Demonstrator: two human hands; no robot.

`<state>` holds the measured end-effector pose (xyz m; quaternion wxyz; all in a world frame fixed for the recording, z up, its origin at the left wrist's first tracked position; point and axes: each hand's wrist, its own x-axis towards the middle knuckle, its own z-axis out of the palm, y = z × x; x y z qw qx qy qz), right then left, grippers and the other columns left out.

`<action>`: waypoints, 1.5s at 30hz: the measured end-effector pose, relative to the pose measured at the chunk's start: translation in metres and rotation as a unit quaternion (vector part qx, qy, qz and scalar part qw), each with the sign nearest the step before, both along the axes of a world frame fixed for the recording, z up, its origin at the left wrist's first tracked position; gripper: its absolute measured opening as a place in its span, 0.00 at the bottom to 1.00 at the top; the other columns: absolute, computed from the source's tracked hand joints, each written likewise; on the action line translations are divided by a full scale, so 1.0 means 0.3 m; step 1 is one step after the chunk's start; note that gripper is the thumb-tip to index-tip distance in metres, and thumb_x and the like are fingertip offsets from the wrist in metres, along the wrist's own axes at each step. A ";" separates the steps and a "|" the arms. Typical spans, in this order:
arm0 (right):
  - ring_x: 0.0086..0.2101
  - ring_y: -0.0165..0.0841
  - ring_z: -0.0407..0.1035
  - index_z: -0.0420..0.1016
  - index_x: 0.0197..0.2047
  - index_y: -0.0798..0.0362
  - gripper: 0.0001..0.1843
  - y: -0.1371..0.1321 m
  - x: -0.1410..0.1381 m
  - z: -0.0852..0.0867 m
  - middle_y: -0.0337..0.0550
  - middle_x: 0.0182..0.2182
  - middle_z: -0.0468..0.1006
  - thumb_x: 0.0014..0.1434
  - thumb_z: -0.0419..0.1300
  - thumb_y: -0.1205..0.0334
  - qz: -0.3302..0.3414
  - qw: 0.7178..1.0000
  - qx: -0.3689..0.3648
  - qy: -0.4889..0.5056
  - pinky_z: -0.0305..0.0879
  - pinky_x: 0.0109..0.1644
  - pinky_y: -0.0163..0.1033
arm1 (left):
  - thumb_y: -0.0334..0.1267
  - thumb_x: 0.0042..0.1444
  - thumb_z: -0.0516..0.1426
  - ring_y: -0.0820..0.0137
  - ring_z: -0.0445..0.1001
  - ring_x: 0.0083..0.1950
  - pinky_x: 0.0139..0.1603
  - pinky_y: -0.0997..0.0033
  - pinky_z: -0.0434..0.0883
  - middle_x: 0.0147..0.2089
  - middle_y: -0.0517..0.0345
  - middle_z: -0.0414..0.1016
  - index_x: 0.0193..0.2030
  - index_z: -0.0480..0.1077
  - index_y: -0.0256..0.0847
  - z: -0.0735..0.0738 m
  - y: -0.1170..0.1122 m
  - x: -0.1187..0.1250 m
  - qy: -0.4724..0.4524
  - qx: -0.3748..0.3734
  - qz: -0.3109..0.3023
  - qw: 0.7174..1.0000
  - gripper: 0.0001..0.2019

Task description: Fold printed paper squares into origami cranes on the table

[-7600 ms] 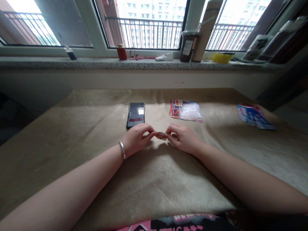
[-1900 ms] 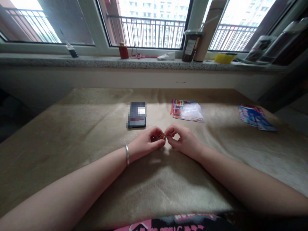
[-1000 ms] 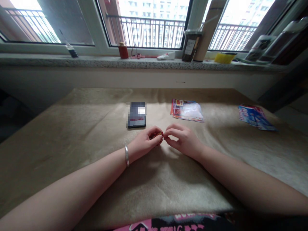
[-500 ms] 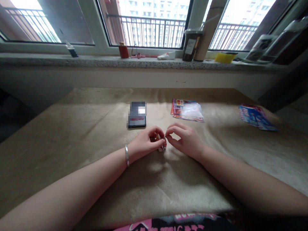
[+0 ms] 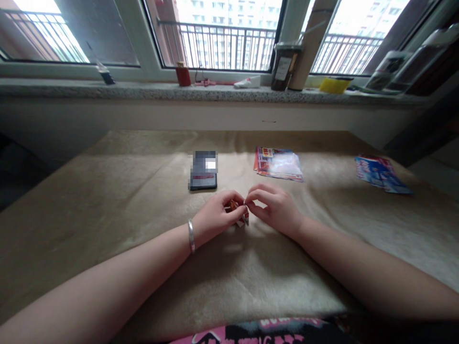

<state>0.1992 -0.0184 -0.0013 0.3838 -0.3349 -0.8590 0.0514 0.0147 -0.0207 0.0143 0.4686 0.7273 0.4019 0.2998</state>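
Observation:
My left hand (image 5: 226,208), with a silver bangle (image 5: 191,236) at its wrist, is closed around a small folded red-and-white printed piece (image 5: 245,218), which looks like paper. Most of the piece is covered by the fingers; its lower edge shows beneath the thumb. My right hand (image 5: 273,206) is closed in a pinch at the upper right edge of the same piece, its thumb and forefinger meeting close to the left fingertips. Both hands are just over the table cloth.
A dark phone-like object (image 5: 203,170), partly pixelated, lies beyond my left hand. A stack of colourful printed leaflets (image 5: 279,165) is behind my right hand, and more leaflets (image 5: 383,175) lie far right. The beige cloth (image 5: 107,191) covers the table. Jars and small items line the windowsill (image 5: 143,93).
My right thumb and forefinger have come closer together and slightly left, onto the piece's edge. The piece has tilted a little in my left hand. The leaflets and dark object stay put.

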 end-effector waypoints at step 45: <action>0.34 0.31 0.68 0.73 0.33 0.51 0.03 0.002 0.000 -0.004 0.41 0.31 0.73 0.58 0.58 0.66 0.020 0.998 0.011 0.064 0.66 0.37 0.37 | 0.45 0.47 0.64 0.76 0.71 0.26 0.28 0.77 0.69 0.26 0.60 0.73 0.34 0.68 0.34 -0.028 0.004 0.007 -0.119 -0.118 0.016 0.986 0.16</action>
